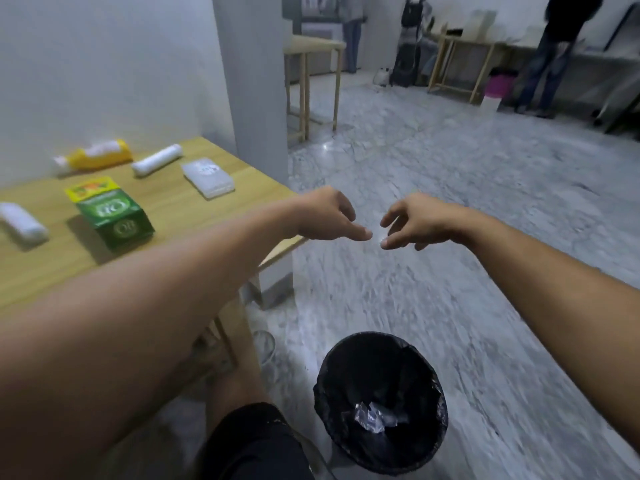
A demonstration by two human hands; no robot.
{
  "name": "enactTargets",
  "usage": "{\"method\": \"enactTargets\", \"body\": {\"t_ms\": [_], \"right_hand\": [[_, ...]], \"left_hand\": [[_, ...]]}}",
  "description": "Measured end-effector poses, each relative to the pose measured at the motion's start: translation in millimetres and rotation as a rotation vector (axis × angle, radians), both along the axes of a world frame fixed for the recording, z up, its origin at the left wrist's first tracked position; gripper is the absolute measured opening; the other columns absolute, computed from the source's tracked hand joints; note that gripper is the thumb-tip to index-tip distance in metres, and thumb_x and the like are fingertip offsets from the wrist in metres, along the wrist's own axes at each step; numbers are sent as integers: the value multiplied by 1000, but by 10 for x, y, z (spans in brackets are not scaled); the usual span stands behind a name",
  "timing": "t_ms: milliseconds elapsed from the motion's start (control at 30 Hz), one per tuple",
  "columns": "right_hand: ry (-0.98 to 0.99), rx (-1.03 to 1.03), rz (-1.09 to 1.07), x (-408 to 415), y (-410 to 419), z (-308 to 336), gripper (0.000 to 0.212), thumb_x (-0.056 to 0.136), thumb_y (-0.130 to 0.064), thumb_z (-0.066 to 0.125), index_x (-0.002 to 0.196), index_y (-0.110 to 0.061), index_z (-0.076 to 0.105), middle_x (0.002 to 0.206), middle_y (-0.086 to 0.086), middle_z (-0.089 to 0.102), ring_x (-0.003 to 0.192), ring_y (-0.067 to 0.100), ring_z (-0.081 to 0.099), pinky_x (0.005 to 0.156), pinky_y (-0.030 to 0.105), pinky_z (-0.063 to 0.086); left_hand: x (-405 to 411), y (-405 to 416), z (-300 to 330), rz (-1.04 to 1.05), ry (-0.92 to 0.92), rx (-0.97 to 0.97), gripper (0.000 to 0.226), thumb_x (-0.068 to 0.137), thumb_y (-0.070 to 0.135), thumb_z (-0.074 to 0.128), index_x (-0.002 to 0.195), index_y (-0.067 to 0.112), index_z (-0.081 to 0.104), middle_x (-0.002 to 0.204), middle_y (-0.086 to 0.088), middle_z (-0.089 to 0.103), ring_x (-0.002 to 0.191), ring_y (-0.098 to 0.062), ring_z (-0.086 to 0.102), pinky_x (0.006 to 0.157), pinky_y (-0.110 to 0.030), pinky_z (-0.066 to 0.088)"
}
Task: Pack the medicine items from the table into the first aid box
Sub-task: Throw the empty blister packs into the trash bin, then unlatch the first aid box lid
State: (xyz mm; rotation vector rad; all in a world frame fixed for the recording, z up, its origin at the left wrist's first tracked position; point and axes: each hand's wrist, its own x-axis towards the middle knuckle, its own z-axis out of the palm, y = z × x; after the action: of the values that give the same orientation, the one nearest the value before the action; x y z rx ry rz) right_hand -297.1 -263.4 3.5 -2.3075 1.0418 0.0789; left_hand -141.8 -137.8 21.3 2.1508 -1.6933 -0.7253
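Note:
On the wooden table [180, 216] at the left lie a green carton [114, 216], a yellow packet [98, 154], a white bandage roll [157, 160], a second white roll [22, 221] and a clear plastic pack [207, 177]. My left hand [329, 216] and my right hand [412, 221] hang side by side in the air past the table's right corner, above the floor. Their fingertips nearly meet, the fingers are loosely curled, and I see nothing held in either. No first aid box is in view.
A black-lined waste bin [381, 403] with crumpled wrapping inside stands on the marble floor below my hands. A grey pillar [256, 71] rises behind the table. Wooden tables [313, 46] and a standing person [554, 53] are at the far back.

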Motion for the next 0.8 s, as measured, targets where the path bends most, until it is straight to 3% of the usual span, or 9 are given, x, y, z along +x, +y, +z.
{"method": "enactTargets", "body": {"t_ms": [100,300,433,567,667,800], "right_hand": [[-8,-41,78,219,93,317,56,74,-26,81,123,-9,59,104,6,73,91,21,70,74,38,60],[-39,-122,230,889,472,704,59,73,-25,81,125,-10,58,103,4,71,87,17,69,70,33,60],[-53,-194,341,1445,840,874,57,71,-30,82,121,-13,62,99,-1,72,85,20,70,74,39,60],[-119,-259,436,2023,1286,982,47,72,-28,82,115,-16,66,93,-5,72,66,11,66,60,29,58],[-170,-278,522,2456,1681,1016,45,71,-26,82,113,-16,67,99,0,74,83,24,70,69,32,57],[-262,-340,647,2976,2207,1006,41,71,-24,82,109,-14,69,98,3,74,85,19,68,76,26,50]], "left_hand": [[204,232,313,60,-49,-16,63,73,56,70,122,17,61,117,4,62,106,-18,59,94,-34,49],[826,840,652,193,-250,9,64,72,54,71,125,19,58,123,2,62,111,-20,57,96,-32,45],[1313,1375,811,320,-305,18,66,72,52,72,126,19,57,124,0,62,112,-22,57,100,-37,44],[1773,1997,987,444,-357,13,64,74,49,72,126,14,58,124,-4,62,110,-25,58,98,-38,46],[2083,2511,1105,549,-393,-2,63,75,49,72,125,13,59,121,-5,64,107,-23,60,95,-35,47],[2389,3095,1126,676,-398,-36,59,76,46,71,124,13,60,123,-4,64,108,-21,59,94,-35,48]]}}
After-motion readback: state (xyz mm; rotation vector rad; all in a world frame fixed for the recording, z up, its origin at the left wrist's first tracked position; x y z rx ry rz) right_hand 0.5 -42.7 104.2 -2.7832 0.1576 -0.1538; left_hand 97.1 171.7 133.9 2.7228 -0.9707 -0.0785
